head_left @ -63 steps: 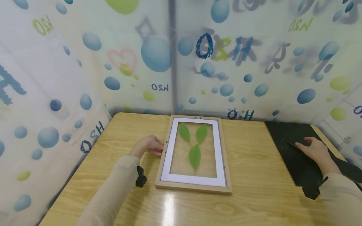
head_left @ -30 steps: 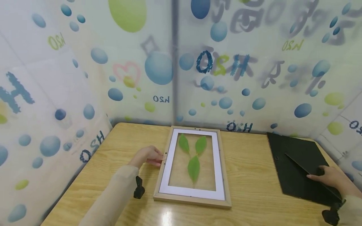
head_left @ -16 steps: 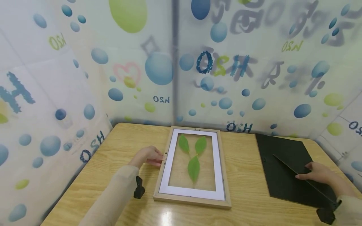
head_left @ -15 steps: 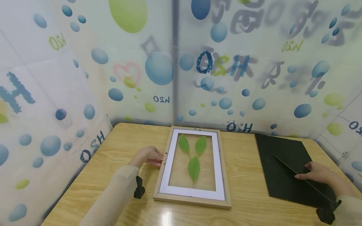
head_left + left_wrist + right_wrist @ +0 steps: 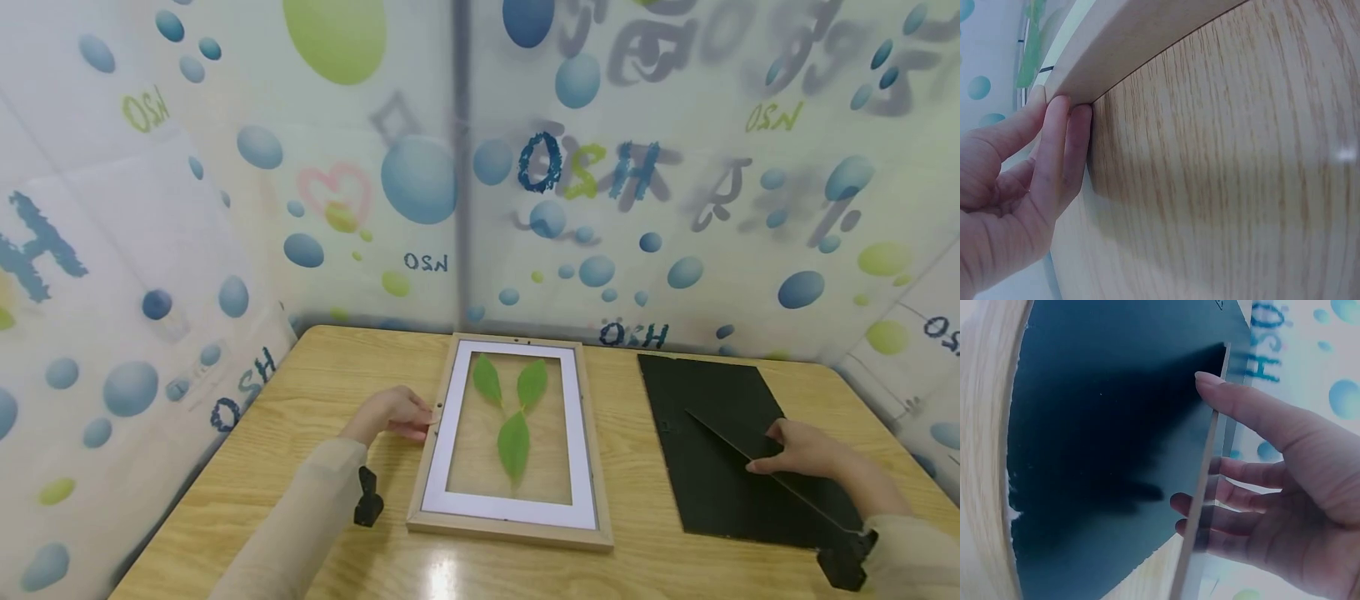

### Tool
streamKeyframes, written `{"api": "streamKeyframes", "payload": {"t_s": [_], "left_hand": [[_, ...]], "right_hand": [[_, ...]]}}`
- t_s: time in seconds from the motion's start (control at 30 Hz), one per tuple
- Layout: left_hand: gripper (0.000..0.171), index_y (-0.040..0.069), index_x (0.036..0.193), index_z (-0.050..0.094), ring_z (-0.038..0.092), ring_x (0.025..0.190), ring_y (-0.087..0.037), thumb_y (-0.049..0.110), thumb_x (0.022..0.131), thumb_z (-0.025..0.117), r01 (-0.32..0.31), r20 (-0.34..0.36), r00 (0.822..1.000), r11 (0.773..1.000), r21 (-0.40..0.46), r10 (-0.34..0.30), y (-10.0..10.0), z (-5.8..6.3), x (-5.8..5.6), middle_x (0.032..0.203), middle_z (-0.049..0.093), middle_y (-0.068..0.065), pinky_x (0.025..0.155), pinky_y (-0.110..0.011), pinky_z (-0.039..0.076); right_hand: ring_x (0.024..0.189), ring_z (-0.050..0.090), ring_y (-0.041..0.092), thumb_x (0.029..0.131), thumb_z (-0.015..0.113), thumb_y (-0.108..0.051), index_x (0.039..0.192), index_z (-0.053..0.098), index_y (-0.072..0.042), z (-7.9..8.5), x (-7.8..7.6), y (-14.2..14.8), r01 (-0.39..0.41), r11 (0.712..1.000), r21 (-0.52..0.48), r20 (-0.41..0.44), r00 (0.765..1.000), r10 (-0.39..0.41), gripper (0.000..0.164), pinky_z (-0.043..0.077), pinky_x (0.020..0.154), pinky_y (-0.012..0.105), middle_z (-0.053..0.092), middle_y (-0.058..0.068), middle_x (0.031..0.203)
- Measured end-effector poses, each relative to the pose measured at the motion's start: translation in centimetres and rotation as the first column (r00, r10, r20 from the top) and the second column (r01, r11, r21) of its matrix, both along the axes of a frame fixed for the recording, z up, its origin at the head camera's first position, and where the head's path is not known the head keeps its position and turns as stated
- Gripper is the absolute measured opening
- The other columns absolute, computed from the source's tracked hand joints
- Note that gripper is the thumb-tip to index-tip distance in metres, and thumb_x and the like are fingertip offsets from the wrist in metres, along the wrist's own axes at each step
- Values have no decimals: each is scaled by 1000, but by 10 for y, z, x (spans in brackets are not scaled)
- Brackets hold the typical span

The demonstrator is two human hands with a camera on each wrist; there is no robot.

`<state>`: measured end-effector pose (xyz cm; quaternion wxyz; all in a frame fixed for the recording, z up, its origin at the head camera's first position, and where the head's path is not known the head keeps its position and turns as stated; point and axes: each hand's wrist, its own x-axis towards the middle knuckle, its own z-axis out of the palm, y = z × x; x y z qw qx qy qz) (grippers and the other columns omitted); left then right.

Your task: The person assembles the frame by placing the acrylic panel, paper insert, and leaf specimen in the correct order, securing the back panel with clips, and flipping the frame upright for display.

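A wooden picture frame (image 5: 510, 537) lies flat on the table, with a white mat and three green leaves (image 5: 514, 446) inside its opening. My left hand (image 5: 393, 414) holds the frame's left side; in the left wrist view the thumb is at its upper edge and the fingers (image 5: 1054, 137) are against its side. To the right is a black backing board (image 5: 705, 483) with a hinged stand leg (image 5: 720, 433) sticking up from it. My right hand (image 5: 806, 457) grips this leg, thumb on one face and fingers on the other, as the right wrist view shows.
The wooden table (image 5: 322, 533) has rounded back corners. Behind it hangs a pale curtain (image 5: 495, 242) printed with blue and green drops and letters; it also runs along the left. A strip of bare tabletop separates frame and board.
The right hand took hold of the stand leg, which now stands raised off the board. Held by the leg, the board has slid left toward the frame. Left hand and frame stay put.
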<state>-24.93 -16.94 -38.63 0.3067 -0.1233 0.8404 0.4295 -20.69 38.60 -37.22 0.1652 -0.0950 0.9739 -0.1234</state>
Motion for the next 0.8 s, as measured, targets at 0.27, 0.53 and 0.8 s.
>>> {"api": "streamKeyframes", "payload": {"t_s": [0.27,0.53,0.8], "left_hand": [[31,-3,110,57,58,63,-8,16,86,63,8,-9,1000,1000,10,-8,-2,0,1,86,57,-5,63,-20,56],[31,-4,109,57,59,63,-8,16,86,63,13,-13,1000,1000,12,-13,-3,1,1,84,56,-5,64,-20,56],[31,-3,109,57,59,64,-8,16,86,63,11,-17,1000,1000,9,-11,-2,1,0,85,56,-5,64,-20,56]], "right_hand": [[87,57,40,73,73,-39,103,46,21,2,-2,-31,-54,998,-25,4,999,54,72,51,73,47,56,30,96],[85,57,37,73,74,-38,103,46,20,4,-3,-53,-72,997,-31,5,997,72,71,51,72,46,56,28,94],[93,56,38,86,58,-43,112,46,20,10,4,-45,-3,995,-101,34,999,6,69,52,76,46,56,31,103]]}}
